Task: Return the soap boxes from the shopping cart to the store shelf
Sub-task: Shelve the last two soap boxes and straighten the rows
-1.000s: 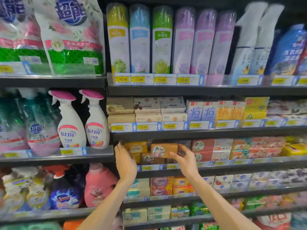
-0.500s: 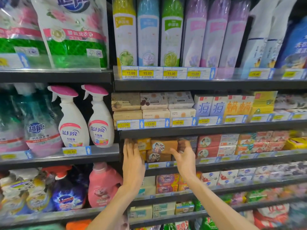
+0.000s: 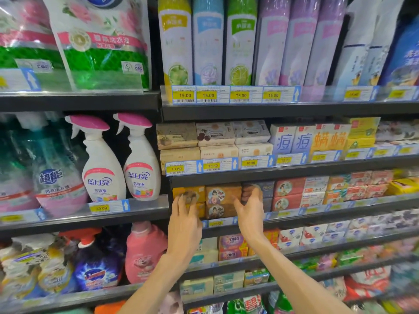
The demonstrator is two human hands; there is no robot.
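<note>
We see two brown soap boxes [image 3: 223, 201] stacked on the shelf [image 3: 294, 215] — placed, we judge. Left hand [image 3: 184, 219] flat beside them, right hand [image 3: 249, 210] loosely curled at their right edge, gripping nothing. Cart not in view — remaining boxes unknown.

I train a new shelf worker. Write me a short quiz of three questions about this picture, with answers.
1. True or false: the brown soap boxes stand two high on the shelf.
2. Which price shows under the pink-capped spray bottles? A 15.00, B 20.00, C 10.90
3. Fill in: the left hand reaches to the ___ boxes.

Key: 1 true; 2 B; 3 yellow
</note>
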